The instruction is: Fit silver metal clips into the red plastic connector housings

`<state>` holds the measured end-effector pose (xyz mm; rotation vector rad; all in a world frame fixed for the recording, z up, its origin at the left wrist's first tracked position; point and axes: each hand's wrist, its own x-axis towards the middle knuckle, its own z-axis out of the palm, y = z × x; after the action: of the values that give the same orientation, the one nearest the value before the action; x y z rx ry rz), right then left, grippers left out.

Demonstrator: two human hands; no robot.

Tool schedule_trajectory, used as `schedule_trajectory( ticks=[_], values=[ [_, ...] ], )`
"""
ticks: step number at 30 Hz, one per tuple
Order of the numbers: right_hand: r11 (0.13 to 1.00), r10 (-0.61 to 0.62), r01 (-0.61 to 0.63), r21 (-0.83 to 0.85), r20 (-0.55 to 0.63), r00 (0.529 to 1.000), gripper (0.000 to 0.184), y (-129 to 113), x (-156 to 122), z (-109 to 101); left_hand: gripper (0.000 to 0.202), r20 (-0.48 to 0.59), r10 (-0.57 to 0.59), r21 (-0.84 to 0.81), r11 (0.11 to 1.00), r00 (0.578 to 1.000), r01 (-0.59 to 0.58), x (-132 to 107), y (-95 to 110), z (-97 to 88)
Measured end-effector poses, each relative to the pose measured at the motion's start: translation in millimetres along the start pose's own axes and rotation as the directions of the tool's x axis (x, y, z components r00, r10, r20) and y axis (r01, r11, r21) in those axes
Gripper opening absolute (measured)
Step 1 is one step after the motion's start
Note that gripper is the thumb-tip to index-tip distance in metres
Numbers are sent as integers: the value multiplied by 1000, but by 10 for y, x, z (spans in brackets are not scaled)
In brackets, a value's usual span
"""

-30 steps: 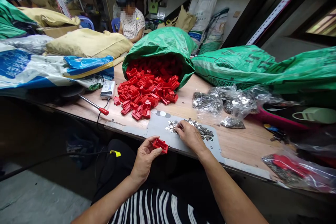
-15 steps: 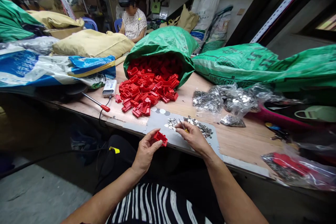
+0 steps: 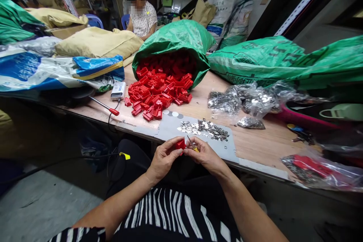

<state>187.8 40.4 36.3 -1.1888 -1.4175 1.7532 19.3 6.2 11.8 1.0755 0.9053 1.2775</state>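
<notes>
My left hand [image 3: 166, 155] is closed on a red plastic housing [image 3: 180, 144], held just over the table's front edge. Close against it, my right hand [image 3: 202, 153] grips a small screwdriver-like tool with a yellow handle [image 3: 195, 149], its thin metal shaft pointing up and to the left. The right fingertips are at the housing's right side; whether they also pinch a small part cannot be made out. Behind the hands, small flat metal pieces [image 3: 188, 127] and darker metal parts [image 3: 218, 131] lie on a grey mat [image 3: 167, 130].
A green sack [image 3: 176, 32] spills many red housings [image 3: 159, 94] onto the table. Bags of metal parts [image 3: 224, 102] lie to the right. At left are a white power bank [image 3: 118, 90] and a red-tipped lever [image 3: 114, 111]. Another person [image 3: 141, 17] sits across the table.
My right hand has moved left and down from the metal pieces to the red housing, still holding the tool. The left hand has shifted slightly right with the housing, which is now turned.
</notes>
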Motion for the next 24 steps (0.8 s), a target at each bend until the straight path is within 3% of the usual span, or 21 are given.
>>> schedule_trajectory(
  ticks=[11, 18, 21, 24],
  values=[
    [998, -15, 16, 54, -18, 1000, 39, 46, -70, -22, 40, -13, -151, -372, 918, 989, 135, 47, -24, 32],
    [999, -42, 42, 21, -24, 999, 34, 48, -110, -3, 41, -18, -161, -381, 914, 987, 142, 41, -27, 50],
    [985, -137, 131, -114, -49, 989, 24, 50, -145, 10, 41, -34, -169, -385, 912, 985, 143, 48, -34, 41],
    [879, -305, 277, -389, -11, 952, 12, 56, -174, 25, 41, -38, -184, -386, 909, 982, 155, 52, -24, 40]
  ],
)
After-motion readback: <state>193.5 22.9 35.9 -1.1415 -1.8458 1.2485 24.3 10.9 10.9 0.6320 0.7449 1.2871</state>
